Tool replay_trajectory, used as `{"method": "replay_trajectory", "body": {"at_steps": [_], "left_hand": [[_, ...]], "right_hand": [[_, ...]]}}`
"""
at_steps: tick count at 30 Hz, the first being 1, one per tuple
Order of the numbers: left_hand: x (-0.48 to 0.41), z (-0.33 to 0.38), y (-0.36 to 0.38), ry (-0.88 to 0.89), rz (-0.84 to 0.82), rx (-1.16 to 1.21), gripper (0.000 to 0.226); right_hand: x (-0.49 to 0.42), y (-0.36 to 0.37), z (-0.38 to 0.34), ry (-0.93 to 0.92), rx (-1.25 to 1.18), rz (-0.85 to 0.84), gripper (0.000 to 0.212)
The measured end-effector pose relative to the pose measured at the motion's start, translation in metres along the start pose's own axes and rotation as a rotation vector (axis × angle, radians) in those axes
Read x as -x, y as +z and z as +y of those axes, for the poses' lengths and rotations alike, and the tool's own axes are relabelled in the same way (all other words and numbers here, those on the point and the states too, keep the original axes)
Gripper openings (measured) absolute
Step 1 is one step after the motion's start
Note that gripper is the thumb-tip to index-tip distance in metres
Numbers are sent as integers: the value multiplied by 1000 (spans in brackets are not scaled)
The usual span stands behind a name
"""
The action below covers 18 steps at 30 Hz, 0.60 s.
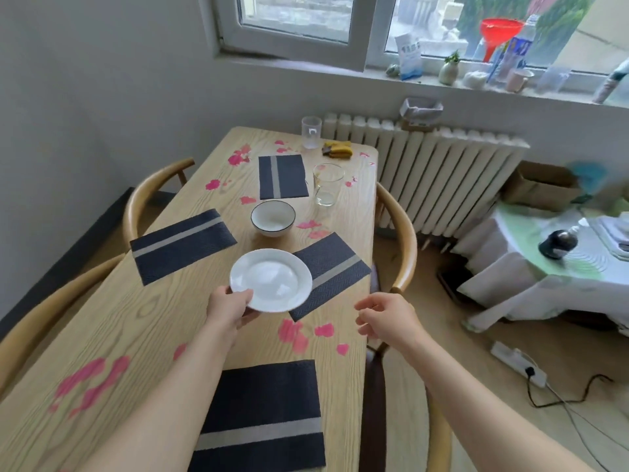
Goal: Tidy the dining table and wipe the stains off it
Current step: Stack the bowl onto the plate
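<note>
A person's left hand (228,306) is gripping a white plate (272,279) by its near rim, thumb lying on top and fingers curling beneath, over the wooden desk (146,321); whether the plate is lifted or resting cannot be told. The right hand (384,316) is hovering to the right of the plate, its grip loosely open and fingers relaxed. A dark striped placemat (335,267) is lying partly beneath the plate's right edge. A dark-rimmed white bowl (273,219) is sitting just beyond the plate, and a clear glass (327,183) is standing farther beyond, to the right. Pink stains (293,333) are spotting the desk both nearer than the plate and beyond it. Writing on a packet (409,56) on the windowsill, far beyond the plate, is too blurred to read.
</note>
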<state>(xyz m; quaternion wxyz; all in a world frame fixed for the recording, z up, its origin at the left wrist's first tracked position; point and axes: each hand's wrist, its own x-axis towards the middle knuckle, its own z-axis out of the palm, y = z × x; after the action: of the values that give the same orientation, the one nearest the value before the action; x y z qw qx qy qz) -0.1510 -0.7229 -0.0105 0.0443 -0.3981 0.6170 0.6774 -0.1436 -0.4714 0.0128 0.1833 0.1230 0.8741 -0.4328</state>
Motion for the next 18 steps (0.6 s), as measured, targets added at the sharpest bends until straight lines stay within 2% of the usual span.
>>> {"method": "replay_trajectory", "body": {"at_steps": [3,8,13,18], "left_hand": [[37,-6,25,32,-19,113,35],[98,-34,69,40,55,213,32],[137,-55,94,6,98,249,33],[153,-50,101,8,174,268,34]], "right_hand": [[9,-35,17,-39,-32,-1,17],[24,-104,55,-100,-37,-32,21],[21,-142,75,-135,8,-81,19],[7,-149,62,-212,6,-159,20]]}}
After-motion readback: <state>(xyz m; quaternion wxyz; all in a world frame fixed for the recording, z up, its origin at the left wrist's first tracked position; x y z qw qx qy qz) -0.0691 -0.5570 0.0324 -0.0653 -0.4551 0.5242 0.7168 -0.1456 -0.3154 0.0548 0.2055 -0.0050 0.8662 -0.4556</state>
